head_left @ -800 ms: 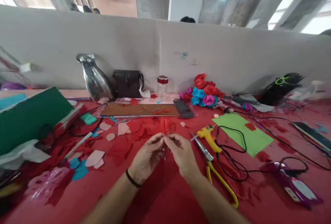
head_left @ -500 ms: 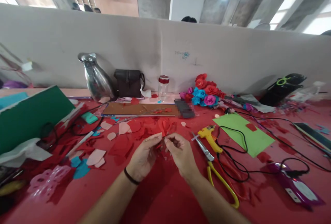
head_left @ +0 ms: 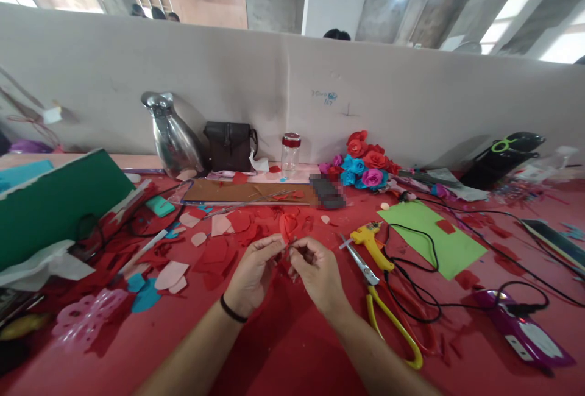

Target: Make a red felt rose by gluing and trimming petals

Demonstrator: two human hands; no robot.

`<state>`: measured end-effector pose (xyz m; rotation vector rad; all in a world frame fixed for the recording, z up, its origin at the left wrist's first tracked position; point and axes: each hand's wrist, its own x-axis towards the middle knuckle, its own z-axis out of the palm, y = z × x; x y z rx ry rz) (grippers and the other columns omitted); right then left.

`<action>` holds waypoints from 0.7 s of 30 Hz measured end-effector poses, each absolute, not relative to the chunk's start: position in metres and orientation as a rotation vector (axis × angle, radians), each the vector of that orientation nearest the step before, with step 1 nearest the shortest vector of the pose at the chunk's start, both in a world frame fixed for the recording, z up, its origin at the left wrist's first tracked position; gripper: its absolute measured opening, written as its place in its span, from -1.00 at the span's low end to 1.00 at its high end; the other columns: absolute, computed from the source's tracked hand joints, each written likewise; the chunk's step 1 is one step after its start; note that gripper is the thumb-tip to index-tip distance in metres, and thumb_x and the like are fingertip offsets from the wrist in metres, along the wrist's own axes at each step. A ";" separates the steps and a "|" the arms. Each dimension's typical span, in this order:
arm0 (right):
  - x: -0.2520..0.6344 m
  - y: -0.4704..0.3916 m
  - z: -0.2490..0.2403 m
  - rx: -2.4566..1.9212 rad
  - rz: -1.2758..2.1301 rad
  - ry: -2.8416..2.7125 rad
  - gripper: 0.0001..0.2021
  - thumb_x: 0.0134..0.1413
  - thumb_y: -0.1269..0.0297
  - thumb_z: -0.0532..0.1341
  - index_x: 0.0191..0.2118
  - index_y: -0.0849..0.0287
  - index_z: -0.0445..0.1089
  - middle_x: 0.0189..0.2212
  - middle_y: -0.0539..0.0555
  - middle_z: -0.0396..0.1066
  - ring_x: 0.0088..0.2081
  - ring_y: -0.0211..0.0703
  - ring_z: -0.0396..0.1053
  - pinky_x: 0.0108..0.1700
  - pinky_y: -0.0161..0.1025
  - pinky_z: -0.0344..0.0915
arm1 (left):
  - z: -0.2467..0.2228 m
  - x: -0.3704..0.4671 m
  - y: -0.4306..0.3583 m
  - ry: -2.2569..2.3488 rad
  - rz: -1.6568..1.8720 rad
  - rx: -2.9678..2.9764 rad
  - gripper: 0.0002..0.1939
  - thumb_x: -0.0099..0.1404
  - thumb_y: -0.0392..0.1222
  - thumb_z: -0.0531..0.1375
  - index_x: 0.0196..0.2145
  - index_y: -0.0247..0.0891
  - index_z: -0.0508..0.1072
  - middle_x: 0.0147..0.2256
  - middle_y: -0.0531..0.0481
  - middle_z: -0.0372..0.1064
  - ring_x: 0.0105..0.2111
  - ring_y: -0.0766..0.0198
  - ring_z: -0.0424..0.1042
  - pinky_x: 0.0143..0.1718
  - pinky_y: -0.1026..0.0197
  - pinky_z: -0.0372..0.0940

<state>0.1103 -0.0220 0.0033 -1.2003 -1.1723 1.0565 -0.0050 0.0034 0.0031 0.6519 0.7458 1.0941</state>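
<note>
A small red paper flower [head_left: 287,226] stands up between my fingertips, over the middle of the red table. My left hand [head_left: 256,271] pinches its base from the left, a black band round the wrist. From the right, my right hand [head_left: 317,274] closes thumb and fingers on the same base; the exact grip there is hidden. Red paper petals [head_left: 217,256] and pale pink petals [head_left: 172,275] lie to the left of my hands. Scissors with yellow handles [head_left: 393,323] and a yellow glue gun [head_left: 372,245] lie to the right.
Behind stand a steel jug [head_left: 173,137], a dark bag [head_left: 228,147], a glass jar [head_left: 290,155] and a bunch of paper roses [head_left: 368,161]. Black cords cross the right side to a purple power strip [head_left: 532,332]. Green paper [head_left: 425,237] lies nearby; a green board [head_left: 68,207] leans at left.
The red paper between my fingertips has turned from a flat, upright strip edge to a rounder shape at the flower's base. My hands stay almost in place; the whole view shifts slightly.
</note>
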 end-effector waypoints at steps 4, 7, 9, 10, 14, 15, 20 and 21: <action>0.110 -0.023 0.005 -1.223 1.035 -1.190 -0.90 -0.04 0.26 0.17 -0.47 0.15 0.33 -0.67 -0.09 0.31 -0.61 -0.30 0.28 -0.54 -0.37 0.22 | 0.007 -0.004 0.002 0.769 1.104 0.677 -0.87 -0.06 -0.25 0.33 -0.55 -0.30 0.44 -0.58 0.09 0.34 -0.58 0.39 0.30 -0.52 0.32 0.22; 0.109 -0.024 0.006 -1.217 1.013 -1.217 -0.87 -0.01 0.23 0.17 -0.47 0.15 0.34 -0.65 -0.08 0.32 -0.59 -0.29 0.28 -0.52 -0.37 0.22 | 0.011 -0.004 0.002 0.782 1.098 0.690 -0.84 -0.08 -0.24 0.36 -0.53 -0.31 0.46 -0.58 0.09 0.36 -0.58 0.39 0.30 -0.52 0.32 0.23; 0.108 -0.025 0.005 -1.206 1.007 -1.219 -0.86 0.00 0.22 0.17 -0.47 0.15 0.34 -0.64 -0.08 0.32 -0.59 -0.30 0.27 -0.52 -0.37 0.21 | 0.014 -0.004 0.002 0.778 1.102 0.708 -0.82 -0.09 -0.22 0.38 -0.53 -0.31 0.46 -0.59 0.09 0.35 -0.59 0.40 0.29 -0.54 0.33 0.22; 0.108 -0.025 0.005 -1.203 1.002 -1.218 -0.86 0.01 0.22 0.17 -0.47 0.15 0.33 -0.64 -0.07 0.32 -0.59 -0.30 0.27 -0.52 -0.37 0.21 | 0.014 -0.004 0.001 0.774 1.107 0.721 -0.81 -0.10 -0.21 0.38 -0.54 -0.31 0.46 -0.59 0.09 0.35 -0.59 0.40 0.29 -0.55 0.34 0.22; 0.107 -0.025 0.001 -1.201 0.947 -1.242 -0.87 0.02 0.23 0.17 -0.44 0.16 0.34 -0.62 -0.07 0.31 -0.59 -0.30 0.24 -0.52 -0.37 0.20 | 0.015 -0.004 0.002 0.789 1.143 0.762 -0.78 -0.14 -0.20 0.40 -0.54 -0.30 0.46 -0.55 0.09 0.36 -0.55 0.38 0.32 -0.54 0.35 0.23; 0.107 -0.025 0.000 -1.198 0.935 -1.252 -0.87 0.02 0.23 0.17 -0.44 0.16 0.34 -0.62 -0.07 0.31 -0.58 -0.30 0.24 -0.51 -0.37 0.20 | 0.015 -0.004 0.002 0.797 1.158 0.772 -0.79 -0.15 -0.21 0.41 -0.54 -0.30 0.47 -0.53 0.08 0.37 -0.53 0.38 0.32 -0.52 0.35 0.25; 0.108 -0.026 -0.001 -1.139 0.935 -1.272 -0.84 0.05 0.19 0.15 -0.39 0.16 0.37 -0.54 -0.02 0.39 -0.52 -0.27 0.30 -0.45 -0.34 0.27 | 0.014 -0.005 0.002 0.790 1.233 0.870 -0.83 -0.14 -0.27 0.40 -0.52 -0.27 0.51 -0.48 0.08 0.37 -0.45 0.38 0.33 -0.40 0.35 0.27; 0.108 -0.026 0.000 -1.123 0.946 -1.269 -0.85 0.05 0.19 0.16 -0.38 0.16 0.37 -0.51 -0.01 0.41 -0.49 -0.25 0.33 -0.43 -0.34 0.29 | 0.014 -0.006 0.002 0.792 1.241 0.892 -0.83 -0.15 -0.28 0.40 -0.53 -0.27 0.52 -0.47 0.07 0.36 -0.43 0.38 0.33 -0.39 0.35 0.28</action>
